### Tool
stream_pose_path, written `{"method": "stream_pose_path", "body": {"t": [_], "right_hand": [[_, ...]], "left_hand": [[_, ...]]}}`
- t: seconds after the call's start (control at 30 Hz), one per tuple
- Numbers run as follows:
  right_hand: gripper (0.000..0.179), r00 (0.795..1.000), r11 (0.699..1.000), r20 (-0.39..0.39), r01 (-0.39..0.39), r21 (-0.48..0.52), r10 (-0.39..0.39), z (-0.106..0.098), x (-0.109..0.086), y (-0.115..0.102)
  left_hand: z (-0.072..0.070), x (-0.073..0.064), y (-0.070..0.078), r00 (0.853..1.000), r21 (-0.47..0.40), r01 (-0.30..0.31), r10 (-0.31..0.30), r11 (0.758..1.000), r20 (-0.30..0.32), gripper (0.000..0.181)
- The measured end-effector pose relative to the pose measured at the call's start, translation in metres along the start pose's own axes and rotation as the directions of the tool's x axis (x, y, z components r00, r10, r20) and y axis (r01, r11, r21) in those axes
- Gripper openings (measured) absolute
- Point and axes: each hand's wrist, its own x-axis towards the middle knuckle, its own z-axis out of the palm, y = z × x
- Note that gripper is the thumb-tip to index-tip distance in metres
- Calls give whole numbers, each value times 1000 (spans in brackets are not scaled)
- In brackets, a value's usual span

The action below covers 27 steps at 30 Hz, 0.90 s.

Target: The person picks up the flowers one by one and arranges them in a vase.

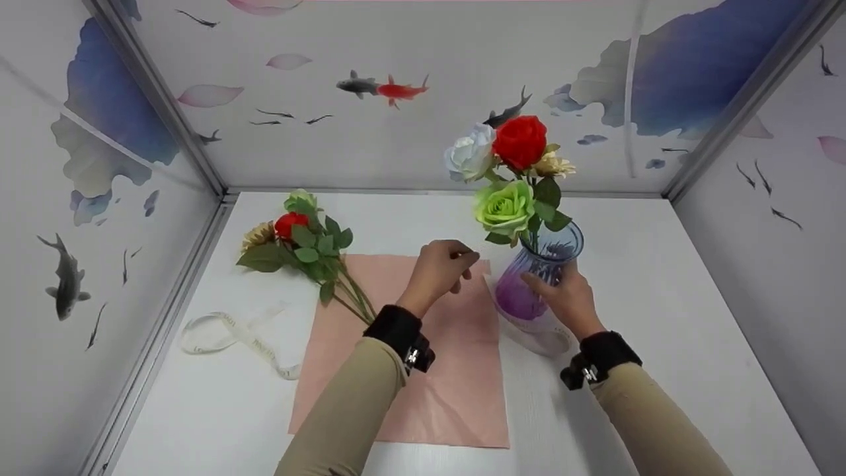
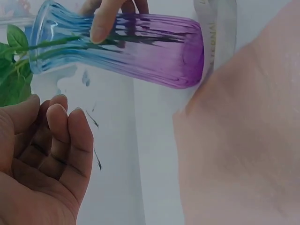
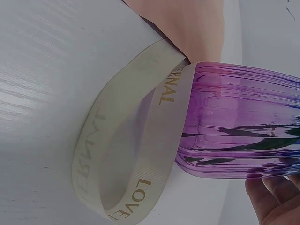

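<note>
My right hand [image 1: 572, 297] grips a ribbed glass vase [image 1: 519, 287], blue at the neck and purple at the base, thumb across its front. In it stand a red rose [image 1: 521, 142], a white rose [image 1: 470, 153], a green rose [image 1: 505, 208] and a small yellowish flower [image 1: 554, 164]. In the left wrist view the stems show through the glass. To the left of the vase, my left hand [image 1: 441, 271] hovers above the pink sheet [image 1: 462, 383], fingers loosely bent and nothing visible in them. A pale ribbon [image 3: 154, 145] with gold lettering loops by the vase's base.
A second bunch of flowers [image 1: 310, 248] lies on the left, its stems over the sheet and partly behind my left forearm. Another lettered ribbon [image 1: 248, 340] lies curled on the white table [image 1: 661, 297]. Printed panels [image 1: 423, 145] enclose the back and sides.
</note>
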Motion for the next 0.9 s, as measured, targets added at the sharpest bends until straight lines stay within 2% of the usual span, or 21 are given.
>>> {"method": "stream_pose_path", "body": {"t": [0.2, 0.33, 0.53, 0.73, 0.9], "right_hand": [[102, 1000, 1000, 7, -5, -7, 5, 0, 0, -1], [105, 1000, 1000, 13, -13, -9, 13, -1, 0, -2], [104, 1000, 1000, 9, -9, -12, 9, -1, 0, -1], [102, 1000, 1000, 1, -4, -12, 4, 0, 1, 0], [101, 1000, 1000, 1, -11, -16, 11, 0, 1, -1]], "left_hand": [[-20, -8, -26, 997, 17, 60, -59, 998, -57, 23], [-33, -14, -44, 989, 26, 101, -98, 995, -112, 22], [-46, -23, -68, 969, 32, 170, -161, 985, -186, 22], [-57, -26, -84, 943, 61, 250, -228, 966, -243, 21], [-65, -29, -98, 930, 113, 270, -228, 956, -289, 21]]}}
